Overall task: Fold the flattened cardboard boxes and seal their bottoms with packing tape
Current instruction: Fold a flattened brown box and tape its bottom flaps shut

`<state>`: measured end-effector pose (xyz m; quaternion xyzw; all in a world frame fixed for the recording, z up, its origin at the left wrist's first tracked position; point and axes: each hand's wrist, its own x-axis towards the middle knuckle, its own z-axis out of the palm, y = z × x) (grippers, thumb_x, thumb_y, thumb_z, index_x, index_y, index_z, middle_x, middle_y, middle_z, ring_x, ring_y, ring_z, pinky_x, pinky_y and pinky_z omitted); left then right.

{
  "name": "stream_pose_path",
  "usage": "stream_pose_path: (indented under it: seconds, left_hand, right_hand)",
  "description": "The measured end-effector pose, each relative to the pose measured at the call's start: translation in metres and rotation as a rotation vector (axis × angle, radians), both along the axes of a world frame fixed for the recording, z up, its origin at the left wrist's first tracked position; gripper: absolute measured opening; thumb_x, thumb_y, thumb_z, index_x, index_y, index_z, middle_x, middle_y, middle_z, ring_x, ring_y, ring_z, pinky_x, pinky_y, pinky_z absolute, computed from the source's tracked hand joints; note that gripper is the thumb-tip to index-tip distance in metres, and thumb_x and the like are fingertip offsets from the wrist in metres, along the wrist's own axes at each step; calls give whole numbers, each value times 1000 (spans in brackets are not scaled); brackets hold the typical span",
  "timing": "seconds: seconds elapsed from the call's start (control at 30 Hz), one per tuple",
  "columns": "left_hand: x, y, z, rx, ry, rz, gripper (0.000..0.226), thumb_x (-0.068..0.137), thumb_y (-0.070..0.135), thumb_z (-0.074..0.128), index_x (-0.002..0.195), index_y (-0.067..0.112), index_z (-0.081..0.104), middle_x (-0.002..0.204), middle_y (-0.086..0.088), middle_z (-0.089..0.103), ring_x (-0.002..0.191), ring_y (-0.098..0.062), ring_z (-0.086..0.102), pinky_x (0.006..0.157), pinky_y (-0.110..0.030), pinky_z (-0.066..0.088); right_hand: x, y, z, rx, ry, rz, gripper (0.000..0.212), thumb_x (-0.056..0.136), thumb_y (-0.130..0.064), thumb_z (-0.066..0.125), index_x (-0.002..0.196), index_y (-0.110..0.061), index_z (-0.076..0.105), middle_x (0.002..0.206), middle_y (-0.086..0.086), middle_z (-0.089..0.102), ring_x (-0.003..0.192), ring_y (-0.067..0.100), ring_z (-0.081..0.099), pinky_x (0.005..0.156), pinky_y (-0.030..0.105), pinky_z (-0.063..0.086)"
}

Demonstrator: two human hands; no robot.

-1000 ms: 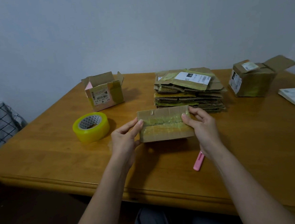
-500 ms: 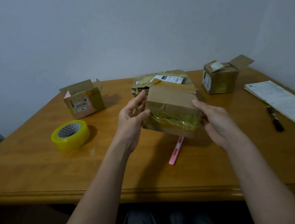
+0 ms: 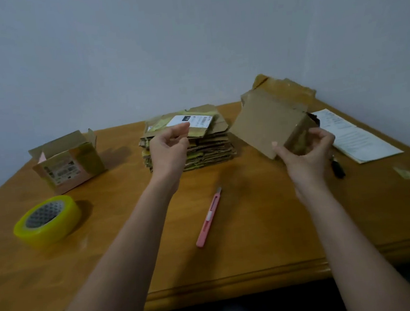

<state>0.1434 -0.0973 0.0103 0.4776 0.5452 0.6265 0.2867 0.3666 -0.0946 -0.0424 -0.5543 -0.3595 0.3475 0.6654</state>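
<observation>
Two hands work above the tabletop [image 3: 232, 263]: the right hand [image 3: 306, 152] grips a taped box [image 3: 267, 123] by its lower corner, fingers curled round it, and carries it tilted in the air toward the right side. The left hand [image 3: 169, 148], loosely curled and holding nothing, has let go and hovers just before the stack of flattened boxes [image 3: 198, 151]. A second ago both hands pressed the box in front of the body. Judging by that, this one is sealed and being set aside, and the next flat is wanted. Nearer lie the pink cutter [image 3: 208, 216] and the yellow tape roll [image 3: 47, 220]; an earlier folded box [image 3: 67, 163] stands far left.
</observation>
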Motion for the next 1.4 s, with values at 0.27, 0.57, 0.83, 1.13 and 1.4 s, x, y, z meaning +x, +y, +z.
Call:
stream_pose_path:
  seconds: [0.27, 0.57, 0.83, 1.13, 1.4]
  left_hand:
    - [-6, 21, -8, -22, 183, 114, 38, 91, -9, 51, 101, 20, 74, 94, 19, 63, 100, -5, 61, 93, -32, 54]
    - [-39, 56, -23, -42, 292, 243, 41, 87, -6, 50, 106, 22, 72, 121, -5, 63, 114, -23, 59, 95, -45, 53]
    - [-63, 91, -29, -138, 506, 274, 44, 96, 6, 51, 140, 15, 50, 147, -7, 39, 135, -20, 38, 95, -19, 31]
    - [-89, 110, -32, -349, 309, 111, 64, 89, -6, 43, 149, 15, 38, 146, -9, 44, 92, -6, 53, 65, -21, 48]
    - [-109, 83, -24, -170, 332, 180, 56, 97, 8, 55, 148, 21, 38, 152, -1, 38, 137, -18, 39, 103, -26, 39]
  right_hand:
    - [-2, 45, -47, -264, -450, -254, 37, 83, -3, 70, 115, -13, 54, 141, 11, 24, 130, 27, 28, 105, 33, 41]
    - [-27, 61, -34, -98, -393, -138, 24, 90, -1, 56, 104, -20, 56, 125, 3, 49, 115, 20, 54, 87, 29, 52]
    - [-74, 80, -18, 9, -525, 205, 29, 94, -3, 54, 115, -21, 61, 111, -6, 59, 104, 10, 60, 71, 13, 49]
    - [-131, 119, -11, 101, -726, 375, 43, 92, -8, 64, 132, -22, 60, 127, 3, 55, 99, 10, 54, 90, 29, 53]
    - [-143, 112, 1, 264, -503, 140, 21, 89, -19, 68, 109, -18, 72, 105, -2, 67, 97, 15, 65, 84, 36, 58]
